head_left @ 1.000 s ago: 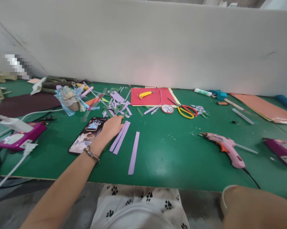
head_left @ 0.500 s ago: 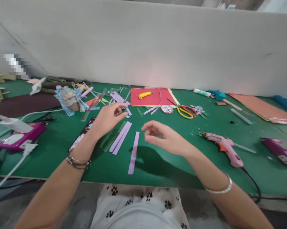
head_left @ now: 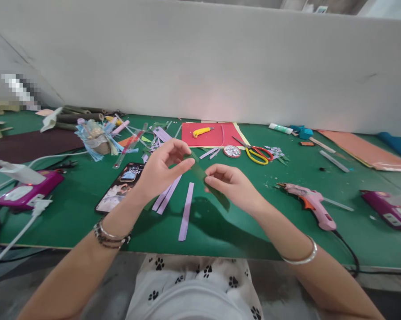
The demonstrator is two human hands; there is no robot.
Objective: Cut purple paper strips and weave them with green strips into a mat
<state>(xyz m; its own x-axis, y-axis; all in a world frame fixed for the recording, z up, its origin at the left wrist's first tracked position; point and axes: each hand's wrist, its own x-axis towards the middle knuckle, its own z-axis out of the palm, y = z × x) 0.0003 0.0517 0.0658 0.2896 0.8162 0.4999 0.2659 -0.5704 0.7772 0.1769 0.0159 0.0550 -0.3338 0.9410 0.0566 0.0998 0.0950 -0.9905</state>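
Note:
A green paper strip (head_left: 199, 170) is held slantwise above the table between my two hands. My left hand (head_left: 169, 166) pinches its upper end between thumb and fingers. Lower down, my right hand (head_left: 229, 184) grips the strip, and its free end hangs past my fingers. Below lies a single purple paper strip (head_left: 186, 213), with two more purple strips (head_left: 167, 198) to its left, partly covered by my left hand. A phone (head_left: 118, 191) with a lit screen rests beside my left forearm.
Scissors (head_left: 257, 155), a round tin of small pieces (head_left: 232, 151) and a yellow cutter (head_left: 201, 132) on red paper (head_left: 187, 140) lie at the back. A pink glue gun (head_left: 312, 202) is on the right. Purple power strips (head_left: 34, 191) with cords sit at the left and far right.
Both hands, holding nothing half a second ago, now grip a green strip. My left hand shifted right and my right hand closed. More of the phone shows.

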